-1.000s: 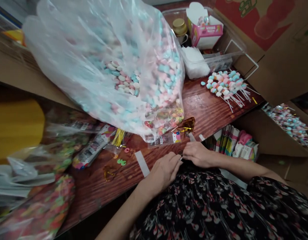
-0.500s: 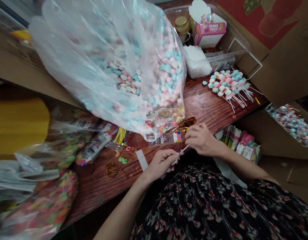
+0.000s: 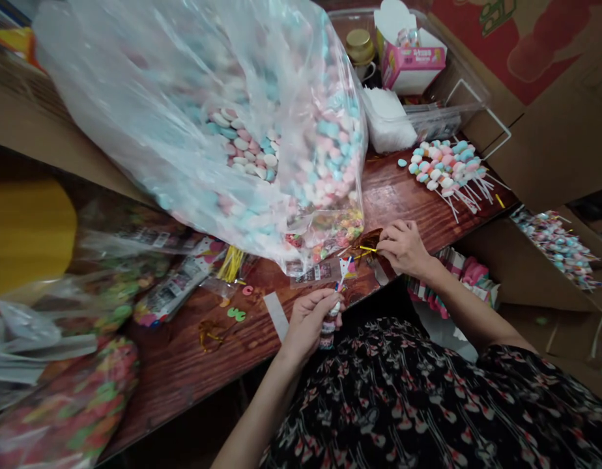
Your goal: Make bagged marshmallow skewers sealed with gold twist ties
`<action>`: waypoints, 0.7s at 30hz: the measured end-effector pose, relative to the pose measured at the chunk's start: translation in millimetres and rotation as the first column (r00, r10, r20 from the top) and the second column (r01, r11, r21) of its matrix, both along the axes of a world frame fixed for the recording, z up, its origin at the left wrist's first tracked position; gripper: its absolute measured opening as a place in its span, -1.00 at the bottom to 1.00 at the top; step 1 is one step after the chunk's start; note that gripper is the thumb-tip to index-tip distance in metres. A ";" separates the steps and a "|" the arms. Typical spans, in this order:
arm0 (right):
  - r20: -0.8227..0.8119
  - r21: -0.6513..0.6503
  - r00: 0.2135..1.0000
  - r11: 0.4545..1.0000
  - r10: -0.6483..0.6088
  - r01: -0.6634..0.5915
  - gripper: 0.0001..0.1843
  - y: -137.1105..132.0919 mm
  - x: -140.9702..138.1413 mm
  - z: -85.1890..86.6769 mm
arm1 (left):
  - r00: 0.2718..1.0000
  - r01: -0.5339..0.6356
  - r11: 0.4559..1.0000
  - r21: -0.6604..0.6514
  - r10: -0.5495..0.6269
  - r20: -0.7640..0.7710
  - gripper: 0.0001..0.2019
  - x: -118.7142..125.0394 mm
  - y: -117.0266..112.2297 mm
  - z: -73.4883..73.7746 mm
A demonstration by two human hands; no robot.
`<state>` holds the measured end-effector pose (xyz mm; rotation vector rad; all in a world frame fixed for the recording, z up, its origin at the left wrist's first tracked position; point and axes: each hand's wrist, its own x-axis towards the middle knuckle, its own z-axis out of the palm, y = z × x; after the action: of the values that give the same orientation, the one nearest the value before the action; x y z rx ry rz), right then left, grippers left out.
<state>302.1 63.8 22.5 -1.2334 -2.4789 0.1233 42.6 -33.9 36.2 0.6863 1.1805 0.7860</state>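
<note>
My left hand (image 3: 311, 317) is closed round a small wrapped candy skewer (image 3: 331, 311), whose bag top sticks up above my fingers near the table's front edge. My right hand (image 3: 402, 246) reaches forward over the wooden table (image 3: 408, 208) and pinches a gold twist tie (image 3: 365, 248) from a small gold bunch (image 3: 367, 240). Just behind both hands slumps a large clear bag of pink, blue and white marshmallows (image 3: 223, 117).
A pile of marshmallow skewers (image 3: 445, 168) lies at the back right, by a clear tub (image 3: 418, 98) holding a pink box and a jar. Packets of coloured candy (image 3: 149, 286) crowd the left. Cardboard boxes (image 3: 550, 130) stand right. Wrapped skewers fill a box (image 3: 559, 244).
My right hand has left my left hand and moved forward to the gold twist ties. My left hand has lifted slightly, keeping hold of the wrapped skewer.
</note>
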 end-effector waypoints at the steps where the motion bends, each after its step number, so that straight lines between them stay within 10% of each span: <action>1: -0.014 0.002 1.000 1.000 0.010 -0.010 -0.84 1.7 1.1 -0.1 | 1.000 0.012 1.000 0.009 -0.012 -0.004 -0.71 0.9 0.6 -0.3; 14: -0.425 -0.107 0.905 0.992 0.020 -0.073 -0.88 19.0 21.8 8.4 | 1.000 -0.009 1.000 0.015 0.009 -0.015 -0.71 19.7 15.2 8.4; 21: -0.603 -0.134 0.790 0.962 0.112 -0.239 -0.83 -16.1 -17.4 34.2 | 0.997 -0.050 0.996 0.069 0.055 -0.062 -0.72 28.1 21.6 1.1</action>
<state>284.7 47.8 56.7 -0.8475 -2.0425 0.7193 70.7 -12.3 37.2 0.7436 1.2388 0.8566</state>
